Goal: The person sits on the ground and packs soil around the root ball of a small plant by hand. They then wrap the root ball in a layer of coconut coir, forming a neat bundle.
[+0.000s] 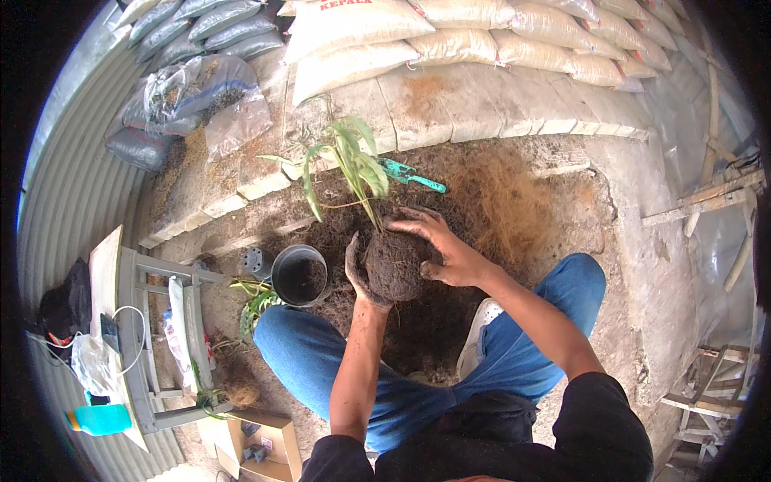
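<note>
Between my two hands is a leafy green plant [350,163] with a round, dark root ball [393,269], tilted so its leaves point away from me. My left hand [358,277] cups the root ball's left side and underside, fingers dark with soil. Over its top right curves my right hand [450,253], thumb and fingers pressed to the soil. Just left stands a black plant pot [299,277] with some dark soil inside. A smaller grey pot [257,262] lies beside it. Beyond the root ball, a teal hand trowel [414,175] rests on the soil.
Loose dark soil [418,333] and brown fibre [506,201] cover the ground around my legs. A grey wooden stool [173,353] and an open cardboard box [269,446] stand at left. Uprooted leaves [257,305] lie near my left knee. Stacked white sacks [353,68] line the back.
</note>
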A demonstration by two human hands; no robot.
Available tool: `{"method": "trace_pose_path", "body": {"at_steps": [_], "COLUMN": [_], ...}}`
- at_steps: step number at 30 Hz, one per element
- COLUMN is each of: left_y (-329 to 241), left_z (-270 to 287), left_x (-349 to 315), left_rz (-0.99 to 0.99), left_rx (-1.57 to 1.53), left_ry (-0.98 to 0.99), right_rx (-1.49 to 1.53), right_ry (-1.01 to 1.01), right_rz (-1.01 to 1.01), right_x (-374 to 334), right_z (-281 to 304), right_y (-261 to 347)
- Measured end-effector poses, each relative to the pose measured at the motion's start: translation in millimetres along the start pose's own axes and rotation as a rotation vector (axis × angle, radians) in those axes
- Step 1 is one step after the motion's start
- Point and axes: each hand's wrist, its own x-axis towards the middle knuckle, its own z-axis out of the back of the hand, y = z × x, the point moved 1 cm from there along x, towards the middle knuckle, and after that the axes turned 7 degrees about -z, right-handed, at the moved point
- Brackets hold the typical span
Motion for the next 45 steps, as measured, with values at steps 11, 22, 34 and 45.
{"method": "trace_pose_path", "body": {"at_steps": [11,22,34,45], "left_y": [0,0,4,10], "left_z": [1,-1,9,3], "left_x": [0,1,4,9], "left_rz": [-0.031,0.015,-0.099,-0.316], "left_rx": [0.07,0.083,0.252,0.512], "left_ry": [-0.064,-0.13,-0.33,-0.303], "right_rx": [-0.107,-0.154,-0.266,0.634], "right_ry": [0.001,0.0,-0.003,-0.466], "right_rz": [0.003,0.016,-0.048,-0.401], "right_x": [1,2,-1,-4], "right_z": [5,14,12,-26], "right_y": [6,5,10,-13]}}
